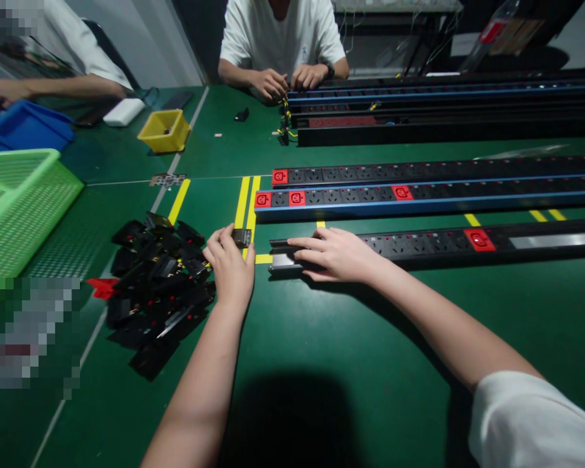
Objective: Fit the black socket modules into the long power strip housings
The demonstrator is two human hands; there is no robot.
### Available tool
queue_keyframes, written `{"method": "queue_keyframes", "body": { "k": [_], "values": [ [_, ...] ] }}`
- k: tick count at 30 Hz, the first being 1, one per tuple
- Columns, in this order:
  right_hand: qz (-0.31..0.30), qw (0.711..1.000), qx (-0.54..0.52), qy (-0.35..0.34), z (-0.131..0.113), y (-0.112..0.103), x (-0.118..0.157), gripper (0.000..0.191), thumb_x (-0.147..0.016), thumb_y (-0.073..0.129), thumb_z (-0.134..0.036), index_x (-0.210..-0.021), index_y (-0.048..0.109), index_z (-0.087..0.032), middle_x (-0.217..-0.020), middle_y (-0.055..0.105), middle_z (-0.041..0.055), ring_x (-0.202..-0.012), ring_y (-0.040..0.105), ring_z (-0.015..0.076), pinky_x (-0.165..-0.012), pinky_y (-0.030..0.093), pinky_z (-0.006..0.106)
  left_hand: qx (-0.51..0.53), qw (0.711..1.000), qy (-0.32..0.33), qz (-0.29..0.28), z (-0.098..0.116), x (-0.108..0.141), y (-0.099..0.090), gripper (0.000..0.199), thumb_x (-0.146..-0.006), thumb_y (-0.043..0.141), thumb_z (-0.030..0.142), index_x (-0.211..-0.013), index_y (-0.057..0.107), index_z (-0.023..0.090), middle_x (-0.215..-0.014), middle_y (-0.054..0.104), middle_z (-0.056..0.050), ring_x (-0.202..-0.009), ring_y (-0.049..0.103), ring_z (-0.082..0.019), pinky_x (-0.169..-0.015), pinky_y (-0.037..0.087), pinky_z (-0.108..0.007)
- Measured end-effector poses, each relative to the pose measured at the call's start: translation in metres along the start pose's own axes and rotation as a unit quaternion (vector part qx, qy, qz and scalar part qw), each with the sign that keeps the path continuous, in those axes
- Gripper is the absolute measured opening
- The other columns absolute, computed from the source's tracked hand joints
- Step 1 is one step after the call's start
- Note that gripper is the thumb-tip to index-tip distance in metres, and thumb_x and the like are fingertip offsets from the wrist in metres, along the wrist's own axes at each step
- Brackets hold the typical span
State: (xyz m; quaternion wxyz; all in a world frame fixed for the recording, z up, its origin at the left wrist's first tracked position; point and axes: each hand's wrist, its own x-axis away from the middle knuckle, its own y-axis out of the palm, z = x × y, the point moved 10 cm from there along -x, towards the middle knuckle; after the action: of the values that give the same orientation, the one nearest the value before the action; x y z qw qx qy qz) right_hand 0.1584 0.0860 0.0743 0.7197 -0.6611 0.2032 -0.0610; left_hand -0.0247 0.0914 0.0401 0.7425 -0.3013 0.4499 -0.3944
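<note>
My left hand (231,270) is closed on a small black socket module (242,237), pinched near the yellow tape lines. Just left of it lies a loose heap of black socket modules (160,286), with one red piece (102,288) at its edge. My right hand (334,255) rests over the left end of a long black power strip (419,244), fingers wrapped across its rail. Beyond the fingertips the strip's bare metal channel (281,260) shows. Sockets fill the strip to the right, one of them red (480,240). What lies under my right palm is hidden.
Beyond lie a blue-sided power strip (341,211) and a black one (394,171). A co-worker's hands (292,81) touch more strips (419,133) across the table. On the left stand a green basket (53,159), a blue bin (34,127) and a yellow box (164,133).
</note>
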Motion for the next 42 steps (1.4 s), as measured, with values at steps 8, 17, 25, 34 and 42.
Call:
{"method": "queue_keyframes", "body": {
  "k": [8, 17, 25, 34, 42],
  "values": [
    [0.002, 1.000, 0.008, 0.008, 0.001, -0.002, 0.000, 0.031, -0.095, 0.049, -0.043, -0.105, 0.065, -0.019, -0.144, 0.054, 0.0076, -0.091, 0.053, 0.0234, -0.076, 0.045, 0.037, 0.021, 1.000, -0.010, -0.016, -0.002, -0.003, 0.003, 0.058, -0.086, 0.060, 0.032, -0.137, 0.044, 0.011, -0.132, 0.047, -0.022, -0.127, 0.042, -0.037, -0.109, 0.032, -0.054],
    [0.008, 0.999, 0.018, 0.028, 0.004, -0.001, 0.002, 0.035, -0.094, 0.048, -0.048, -0.098, 0.064, -0.017, -0.139, 0.057, 0.0104, -0.091, 0.055, 0.0230, -0.072, 0.045, 0.035, 0.052, 0.998, -0.020, -0.006, -0.008, -0.005, 0.000, 0.054, -0.084, 0.062, 0.030, -0.133, 0.047, 0.013, -0.131, 0.054, -0.019, -0.127, 0.047, -0.033, -0.109, 0.034, -0.052],
    [0.017, 0.999, 0.033, 0.028, 0.003, -0.001, 0.004, 0.035, -0.094, 0.048, -0.047, -0.097, 0.065, -0.016, -0.138, 0.058, 0.0106, -0.093, 0.056, 0.0238, -0.072, 0.045, 0.036, 0.270, 0.960, -0.067, 0.018, -0.015, -0.007, 0.001, 0.043, -0.093, 0.046, 0.033, -0.134, 0.048, 0.019, -0.131, 0.055, -0.013, -0.120, 0.056, -0.021, -0.102, 0.046, -0.034],
    [0.013, 0.999, 0.032, 0.033, 0.004, 0.001, 0.004, 0.034, -0.094, 0.050, -0.046, -0.099, 0.066, -0.017, -0.139, 0.057, 0.0118, -0.093, 0.057, 0.0236, -0.072, 0.045, 0.036, 0.428, 0.886, -0.176, 0.000, -0.031, -0.003, 0.023, 0.036, -0.093, 0.035, 0.036, -0.122, 0.051, 0.020, -0.109, 0.065, -0.009, -0.077, 0.065, -0.013, -0.053, 0.045, -0.019],
    [0.014, 0.999, 0.038, 0.030, 0.002, -0.001, 0.004, 0.035, -0.095, 0.047, -0.046, -0.099, 0.065, -0.016, -0.138, 0.058, 0.0111, -0.094, 0.057, 0.0234, -0.073, 0.046, 0.036, 0.431, 0.889, -0.156, 0.009, -0.024, -0.006, 0.022, 0.053, -0.064, 0.061, 0.018, -0.117, 0.055, 0.019, -0.110, 0.059, -0.007, -0.092, 0.064, -0.014, -0.081, 0.054, -0.025]
  ]
}}
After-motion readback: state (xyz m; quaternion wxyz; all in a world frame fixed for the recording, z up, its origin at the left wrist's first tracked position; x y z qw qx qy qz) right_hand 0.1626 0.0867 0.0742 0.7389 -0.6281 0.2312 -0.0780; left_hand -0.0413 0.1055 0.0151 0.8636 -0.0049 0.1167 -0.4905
